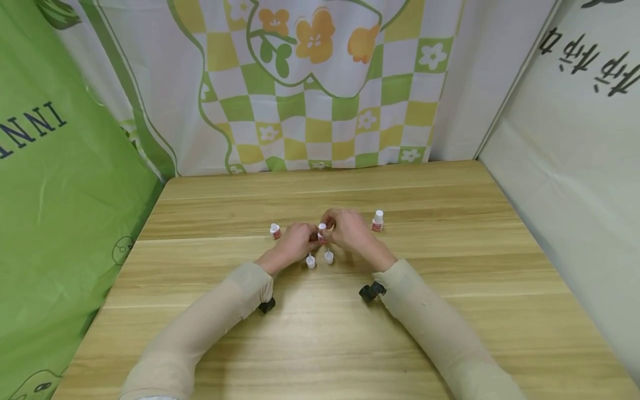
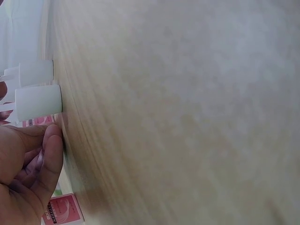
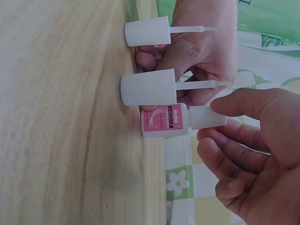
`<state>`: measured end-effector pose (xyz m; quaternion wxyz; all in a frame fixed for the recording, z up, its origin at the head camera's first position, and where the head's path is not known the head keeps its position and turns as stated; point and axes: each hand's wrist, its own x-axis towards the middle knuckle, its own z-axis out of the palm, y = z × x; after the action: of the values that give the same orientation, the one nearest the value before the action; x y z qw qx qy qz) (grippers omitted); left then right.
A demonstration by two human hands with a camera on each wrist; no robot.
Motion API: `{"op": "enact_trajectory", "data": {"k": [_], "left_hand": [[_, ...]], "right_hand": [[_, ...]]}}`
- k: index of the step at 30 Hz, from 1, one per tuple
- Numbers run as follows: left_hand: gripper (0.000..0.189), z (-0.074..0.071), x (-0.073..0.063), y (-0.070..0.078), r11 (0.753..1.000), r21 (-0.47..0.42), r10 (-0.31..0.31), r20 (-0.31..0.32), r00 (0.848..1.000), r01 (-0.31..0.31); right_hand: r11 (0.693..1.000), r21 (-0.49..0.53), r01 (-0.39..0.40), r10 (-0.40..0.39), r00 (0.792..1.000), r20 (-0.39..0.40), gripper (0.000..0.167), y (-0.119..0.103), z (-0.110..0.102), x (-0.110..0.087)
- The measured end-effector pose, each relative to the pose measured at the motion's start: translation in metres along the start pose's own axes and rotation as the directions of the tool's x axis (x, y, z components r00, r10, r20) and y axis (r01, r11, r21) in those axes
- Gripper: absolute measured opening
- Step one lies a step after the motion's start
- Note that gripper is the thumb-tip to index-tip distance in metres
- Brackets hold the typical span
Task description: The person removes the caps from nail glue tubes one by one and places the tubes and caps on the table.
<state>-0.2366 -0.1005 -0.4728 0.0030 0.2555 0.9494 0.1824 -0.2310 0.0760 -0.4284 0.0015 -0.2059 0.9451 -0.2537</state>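
A small pink-labelled nail glue bottle (image 3: 164, 121) stands upright between both hands, its white top (image 3: 202, 117) pinched by the thumb and fingers of my right hand (image 1: 352, 230). From the other side, my left hand (image 1: 295, 241) holds the lower body of that bottle with curled fingers; its exact contact is partly hidden. On the near side, two white brush caps (image 1: 310, 261) (image 1: 329, 257) stand on their closed ends, their thin brush stems (image 3: 194, 85) pointing up. Beyond my left hand is another pink-labelled bottle (image 1: 275, 231). A third, white-topped bottle (image 1: 378, 220) stands right of my right hand.
The wooden table (image 1: 320, 333) runs back to a checked, flowered curtain (image 1: 305, 122). Green fabric (image 1: 75, 183) hangs at the left and white fabric (image 1: 560, 166) at the right. A dark wrist camera (image 1: 372, 291) sits below the right sleeve.
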Motion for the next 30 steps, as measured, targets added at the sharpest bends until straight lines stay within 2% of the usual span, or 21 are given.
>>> {"op": "enact_trajectory", "data": {"k": [10,17,30], "left_hand": [[0.02,0.0001,-0.0007,0.0001,1.0,0.014,-0.005,0.0,1.0,0.005],[0.019,-0.0004,0.0006,0.0001,1.0,0.01,-0.012,0.007,1.0,0.012],[0.018,0.0004,0.0005,-0.0006,1.0,0.006,-0.016,0.001,1.0,0.016]], "right_hand": [[1.0,0.019,-0.018,0.018,1.0,0.009,0.016,-0.0002,0.0006,-0.0002],[1.0,0.008,0.004,-0.004,1.0,0.009,0.016,0.0,0.0005,0.0006],[1.0,-0.003,-0.007,0.007,1.0,0.008,0.015,0.0004,0.0019,0.001]]}}
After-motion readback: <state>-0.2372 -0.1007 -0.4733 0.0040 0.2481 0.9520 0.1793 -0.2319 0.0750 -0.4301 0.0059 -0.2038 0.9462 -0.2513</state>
